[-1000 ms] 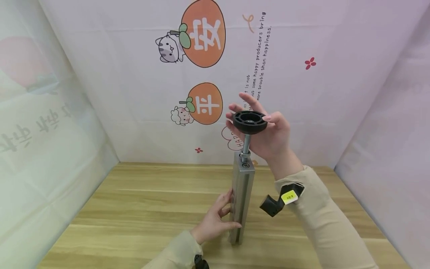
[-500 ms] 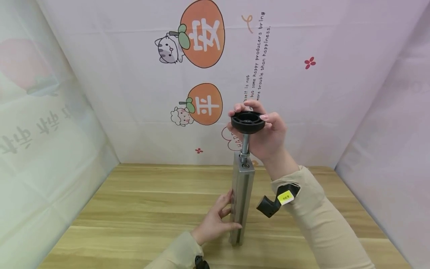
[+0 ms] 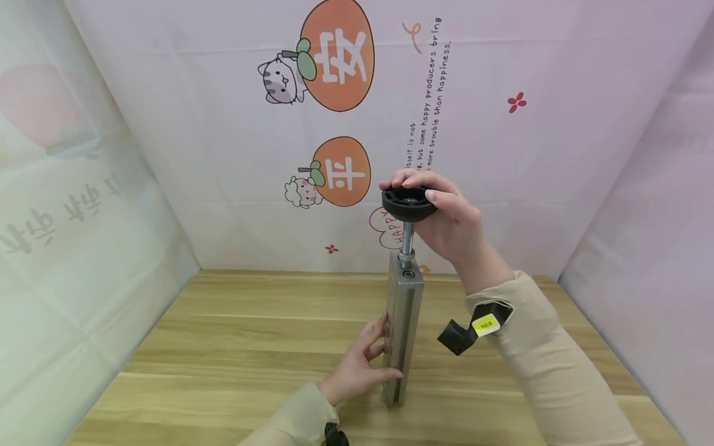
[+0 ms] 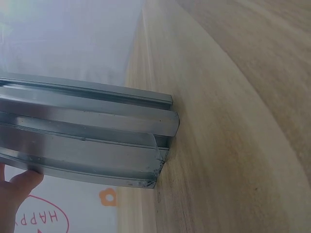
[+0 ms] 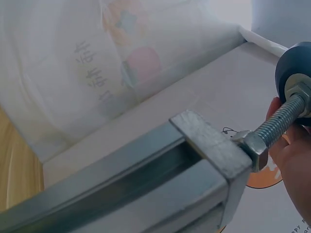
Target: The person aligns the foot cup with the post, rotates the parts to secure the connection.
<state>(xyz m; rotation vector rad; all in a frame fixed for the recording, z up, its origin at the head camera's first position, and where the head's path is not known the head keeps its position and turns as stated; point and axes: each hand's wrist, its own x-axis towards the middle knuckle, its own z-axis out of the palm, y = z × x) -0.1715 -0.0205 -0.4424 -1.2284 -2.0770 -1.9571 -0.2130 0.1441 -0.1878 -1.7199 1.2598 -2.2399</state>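
- Head view: a silvery metal bar, long, box-shaped and grooved, is stood upright on the table; it is gripped low down by the left hand, with the thumb laid on the near side and the fingers behind; above it, a black round foot, shaped like a shallow bowl, is carried on a shiny threaded rod and is held at its rim between the thumb and curled fingers of the right hand; a screw is sunk in the bar's top beside the rod.
- Same view: a yellow and white label is worn at the right wrist, its marks too small to be read surely; "more trouble than happiness." and "HAPPY" are printed sideways on the white back cloth, beside orange fruit drawings; the table is finished in pale wood grain and enclosed by cloth on three sides.
- Left wrist view: the bar's ridged lower end is met by the wood; "HAPPY" is seen upside down within a red outline.
- Right wrist view: the bar is capped by a scuffed grey end plate; a six-sided nut is seated against it on the rod.
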